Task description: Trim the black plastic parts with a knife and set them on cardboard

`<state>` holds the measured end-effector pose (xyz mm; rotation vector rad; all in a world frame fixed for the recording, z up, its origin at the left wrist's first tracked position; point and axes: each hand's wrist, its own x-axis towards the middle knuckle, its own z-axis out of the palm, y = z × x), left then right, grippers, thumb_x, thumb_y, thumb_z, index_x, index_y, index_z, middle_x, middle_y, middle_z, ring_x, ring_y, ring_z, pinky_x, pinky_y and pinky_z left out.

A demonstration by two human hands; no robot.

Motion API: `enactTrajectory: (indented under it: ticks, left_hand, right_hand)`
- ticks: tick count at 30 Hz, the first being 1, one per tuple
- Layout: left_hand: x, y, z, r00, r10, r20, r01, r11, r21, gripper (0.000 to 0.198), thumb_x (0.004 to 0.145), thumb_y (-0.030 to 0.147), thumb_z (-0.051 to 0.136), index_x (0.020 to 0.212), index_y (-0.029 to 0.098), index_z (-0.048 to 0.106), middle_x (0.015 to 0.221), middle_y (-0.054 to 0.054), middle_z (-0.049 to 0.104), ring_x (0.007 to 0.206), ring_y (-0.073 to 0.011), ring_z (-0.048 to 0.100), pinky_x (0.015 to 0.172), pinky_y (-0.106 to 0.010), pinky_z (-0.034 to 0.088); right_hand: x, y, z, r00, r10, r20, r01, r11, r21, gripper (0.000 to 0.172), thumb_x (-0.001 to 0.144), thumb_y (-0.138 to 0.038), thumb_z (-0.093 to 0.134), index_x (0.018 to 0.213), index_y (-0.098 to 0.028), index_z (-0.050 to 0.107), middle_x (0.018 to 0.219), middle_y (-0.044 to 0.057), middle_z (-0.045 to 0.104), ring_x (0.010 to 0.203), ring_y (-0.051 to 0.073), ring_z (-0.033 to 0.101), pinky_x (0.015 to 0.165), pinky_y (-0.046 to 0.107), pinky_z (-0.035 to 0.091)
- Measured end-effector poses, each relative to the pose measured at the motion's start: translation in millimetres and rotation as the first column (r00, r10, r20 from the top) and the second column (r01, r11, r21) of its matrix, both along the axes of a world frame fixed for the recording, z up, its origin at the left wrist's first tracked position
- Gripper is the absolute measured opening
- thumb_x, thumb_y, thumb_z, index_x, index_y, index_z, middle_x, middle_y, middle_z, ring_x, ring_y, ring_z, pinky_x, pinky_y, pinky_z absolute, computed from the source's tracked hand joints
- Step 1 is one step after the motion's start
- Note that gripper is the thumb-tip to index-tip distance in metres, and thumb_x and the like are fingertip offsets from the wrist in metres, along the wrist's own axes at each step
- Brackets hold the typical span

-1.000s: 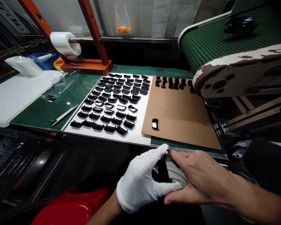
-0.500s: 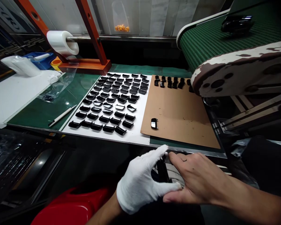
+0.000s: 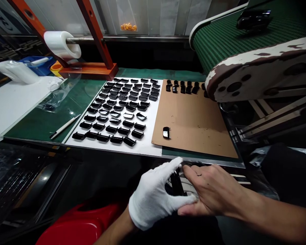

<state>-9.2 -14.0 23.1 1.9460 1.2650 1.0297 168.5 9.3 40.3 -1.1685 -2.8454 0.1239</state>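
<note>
Below the table's front edge, my left hand (image 3: pixel 153 195) in a white glove and my bare right hand (image 3: pixel 210 190) close together around a small glossy black plastic part (image 3: pixel 176 183). The gloved thumb and forefinger pinch the part from the left, and my right fingers press on it from the right. On the table ahead, a white sheet (image 3: pixel 148 144) carries several rows of the same black parts (image 3: pixel 122 105). A brown cardboard sheet (image 3: pixel 193 119) beside it holds one lone black part (image 3: pixel 166 132) and a row of black parts (image 3: pixel 185 87) along its far edge.
A green conveyor belt (image 3: pixel 219 37) rises at the right with a black piece (image 3: pixel 253 18) on it. A film roll (image 3: pixel 61 46) hangs on an orange frame (image 3: pixel 91 69) at the back left. A white pen (image 3: pixel 63 127) lies on the green mat. A red object (image 3: pixel 79 226) sits below.
Both hands have stayed on the black part; the right fingers have shifted slightly along it. The view has tilted a little, so the table sits slightly higher and to the left.
</note>
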Motion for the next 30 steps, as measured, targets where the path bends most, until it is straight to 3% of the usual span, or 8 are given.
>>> enactTrajectory:
  ticks: [6, 14, 23, 30]
  left_hand:
    - [2, 1, -3.6, 1.0, 0.004, -0.026, -0.003, 0.999, 0.049, 0.067, 0.062, 0.035, 0.083, 0.119, 0.008, 0.061, 0.104, -0.01, 0.073, 0.082, -0.0169, 0.071, 0.085, -0.022, 0.057]
    - [0, 1, -8.7, 0.999, 0.02, -0.028, -0.019, 0.999, 0.043, 0.067, 0.064, 0.04, 0.082, 0.12, 0.01, 0.06, 0.105, -0.009, 0.072, 0.084, -0.0168, 0.071, 0.085, -0.021, 0.057]
    - [3, 1, -6.6, 0.999, 0.025, 0.047, -0.017, 0.986, -0.166, 0.071, 0.062, 0.035, 0.083, 0.124, 0.012, 0.058, 0.095, -0.004, 0.074, 0.077, -0.0147, 0.071, 0.076, -0.019, 0.059]
    - [1, 1, -9.6, 0.999, 0.029, 0.041, -0.019, 0.973, -0.228, 0.07, 0.065, 0.035, 0.08, 0.127, 0.015, 0.055, 0.102, -0.005, 0.073, 0.084, -0.0179, 0.071, 0.081, -0.026, 0.059]
  right_hand:
    - [2, -2, -5.8, 1.0, 0.01, 0.025, -0.01, 1.0, -0.016, 0.089, 0.079, -0.08, 0.003, 0.081, -0.013, 0.062, 0.06, 0.005, 0.061, 0.046, 0.024, 0.06, 0.042, 0.034, 0.027]
    - [3, -4, -11.2, 0.999, 0.033, -0.021, -0.031, 0.996, 0.084, 0.082, 0.085, -0.073, 0.003, 0.076, -0.015, 0.061, 0.055, 0.003, 0.057, 0.041, 0.021, 0.056, 0.042, 0.034, 0.019]
    - [4, -4, -13.0, 0.997, 0.046, -0.061, -0.04, 0.994, 0.106, 0.078, 0.087, -0.071, 0.004, 0.069, -0.017, 0.058, 0.053, 0.002, 0.057, 0.04, 0.019, 0.055, 0.042, 0.032, 0.017]
    - [5, -6, -13.8, 0.993, 0.063, -0.096, -0.065, 0.998, -0.014, 0.069, 0.092, -0.064, 0.008, 0.071, -0.017, 0.055, 0.053, 0.001, 0.058, 0.042, 0.018, 0.057, 0.042, 0.032, 0.02]
